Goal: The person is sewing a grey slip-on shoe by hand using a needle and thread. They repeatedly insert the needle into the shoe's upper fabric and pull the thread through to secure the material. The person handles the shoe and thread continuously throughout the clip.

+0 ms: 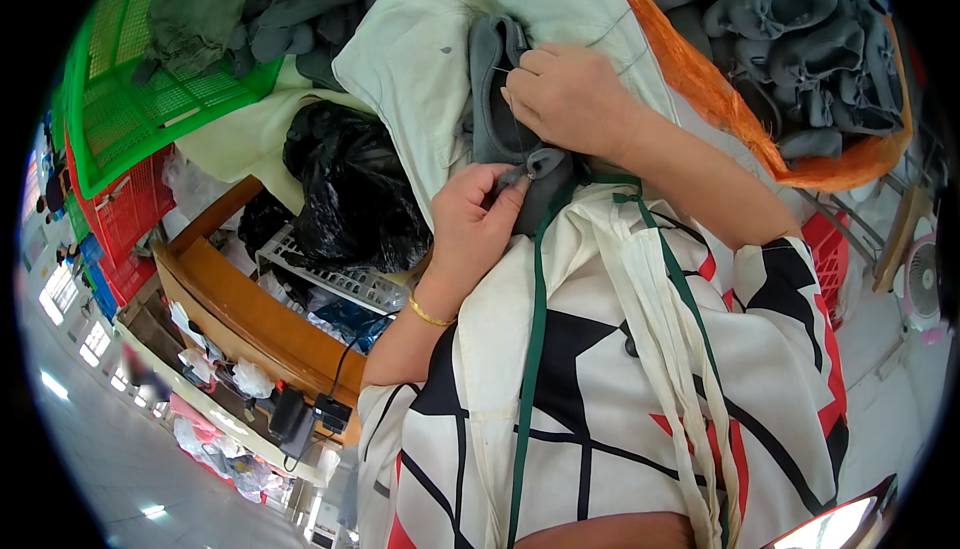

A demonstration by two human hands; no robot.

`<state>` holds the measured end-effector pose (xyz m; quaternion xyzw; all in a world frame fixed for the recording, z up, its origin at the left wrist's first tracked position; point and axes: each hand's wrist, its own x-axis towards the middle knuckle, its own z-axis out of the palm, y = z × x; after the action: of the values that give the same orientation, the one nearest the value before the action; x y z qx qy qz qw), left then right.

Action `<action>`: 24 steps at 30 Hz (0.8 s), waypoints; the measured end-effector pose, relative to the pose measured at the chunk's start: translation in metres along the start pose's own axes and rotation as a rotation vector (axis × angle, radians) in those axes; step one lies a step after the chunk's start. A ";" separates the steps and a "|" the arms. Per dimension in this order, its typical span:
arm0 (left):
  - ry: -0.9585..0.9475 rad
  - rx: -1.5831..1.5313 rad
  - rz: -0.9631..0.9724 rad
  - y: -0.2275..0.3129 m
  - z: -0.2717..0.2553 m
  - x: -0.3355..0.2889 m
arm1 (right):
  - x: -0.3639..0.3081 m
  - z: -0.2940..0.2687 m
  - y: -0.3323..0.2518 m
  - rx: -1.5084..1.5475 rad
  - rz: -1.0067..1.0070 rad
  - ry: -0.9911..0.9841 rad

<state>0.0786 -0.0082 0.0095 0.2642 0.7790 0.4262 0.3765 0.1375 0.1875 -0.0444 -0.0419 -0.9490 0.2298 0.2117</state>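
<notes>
A grey cloth shoe [487, 114] lies on a white cloth [425, 34] in front of me, its opening facing up. My left hand [467, 219] is closed on the toe end, thumb and fingers pinching a small grey bow [543, 161] there. Over the shoe's right side is my right hand [572, 94], its fingers pinched together. A thin needle [499, 70] pokes out to the left of those fingertips. Fine dark thread runs near the right hand and across the white cloth; where it joins the shoe is hard to see.
Many grey shoes fill an orange sack [725, 89] at the right. More grey pieces [300, 9] lie beside a green plastic basket [130, 99] at the left. Below them are a black plastic bag [350, 189] and an open wooden drawer [260, 299]. A fan [922, 274] stands far right.
</notes>
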 end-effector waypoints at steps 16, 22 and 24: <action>0.109 0.150 -0.231 0.010 0.000 -0.022 | -0.025 -0.047 -0.035 1.282 1.002 -0.290; 0.253 -0.234 -0.130 -0.003 -0.023 -0.018 | -0.027 -0.077 -0.025 0.412 0.262 -0.179; 0.258 -0.114 -0.056 0.012 -0.058 -0.009 | -0.021 -0.092 -0.023 0.041 0.003 -0.140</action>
<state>0.0374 -0.0358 0.0438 0.1633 0.8025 0.4897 0.2994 0.1957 0.2016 0.0322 -0.0230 -0.9566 0.2516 0.1450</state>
